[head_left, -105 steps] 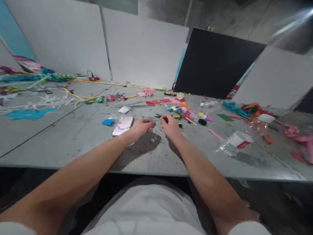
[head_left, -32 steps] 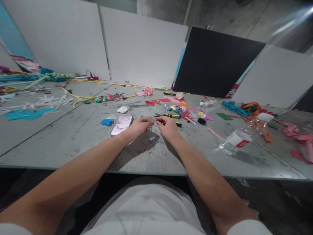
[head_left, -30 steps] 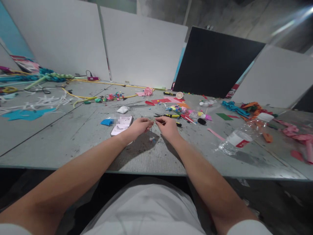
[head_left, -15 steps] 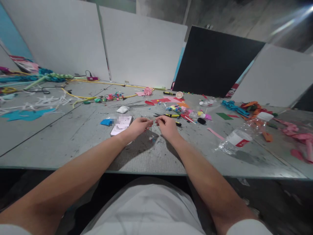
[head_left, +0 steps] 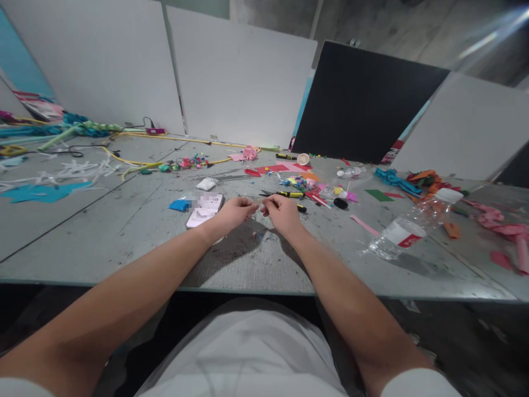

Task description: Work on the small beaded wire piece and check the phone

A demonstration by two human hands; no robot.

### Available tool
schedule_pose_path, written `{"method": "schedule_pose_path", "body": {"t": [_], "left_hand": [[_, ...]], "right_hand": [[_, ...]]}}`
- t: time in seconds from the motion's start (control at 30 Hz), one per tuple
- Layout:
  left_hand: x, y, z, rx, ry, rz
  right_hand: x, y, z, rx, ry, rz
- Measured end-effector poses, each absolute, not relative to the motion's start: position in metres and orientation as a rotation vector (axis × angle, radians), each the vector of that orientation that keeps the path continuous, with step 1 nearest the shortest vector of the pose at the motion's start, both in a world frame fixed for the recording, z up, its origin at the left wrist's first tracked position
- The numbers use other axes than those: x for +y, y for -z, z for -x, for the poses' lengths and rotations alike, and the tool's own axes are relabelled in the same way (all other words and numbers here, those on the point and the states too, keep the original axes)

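My left hand and my right hand face each other just over the table, a narrow gap between their fingertips. Thumb and fingers are pinched together on both. Whatever they hold is too small or too thin to make out. Beside my left hand lies a phone with a lit screen, and a small blue packet touches its left side. Beyond my right hand are pliers with yellow-and-black handles, partly hidden by the hand. Tiny bits lie on the table below my hands.
A clear water bottle stands to the right. Behind my hands lie a white packet, beads, red paper and a black oval object. White strips and blue paper are at left. Upright panels line the back.
My fingertips have drawn very slightly apart, the left hand shifting a little to the left. Both remain pinched, and the things on the table stay where they were.
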State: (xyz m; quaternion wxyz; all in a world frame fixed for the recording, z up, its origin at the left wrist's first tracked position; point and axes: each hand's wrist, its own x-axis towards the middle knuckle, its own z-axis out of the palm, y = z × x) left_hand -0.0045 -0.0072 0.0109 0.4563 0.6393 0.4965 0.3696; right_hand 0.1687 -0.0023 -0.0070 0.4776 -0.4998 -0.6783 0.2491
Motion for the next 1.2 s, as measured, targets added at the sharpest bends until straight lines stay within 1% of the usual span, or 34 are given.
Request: {"method": "schedule_pose_path", "body": {"t": [0.33,0.57,0.77,1.07,1.2], "left_hand": [[-0.008,-0.013,0.004,1.258,-0.892,-1.703],[-0.003,-0.007,0.007,1.211,-0.860,-1.734],[-0.002,-0.006,0.008,1.159,-0.877,-1.764],[-0.002,-0.008,0.008,1.126,-0.944,-1.634],[0.001,-0.004,0.009,1.098,-0.990,-1.593]], "right_hand": [[-0.002,0.009,-0.168,-1.646,-0.571,1.199],[-0.002,0.008,-0.168,-1.675,-0.616,1.206],[-0.001,0.012,-0.168,-1.610,-0.666,1.096],[-0.002,0.009,-0.170,-1.699,-0.449,1.073],[-0.002,0.009,-0.169,-1.646,-0.452,1.034]]}}
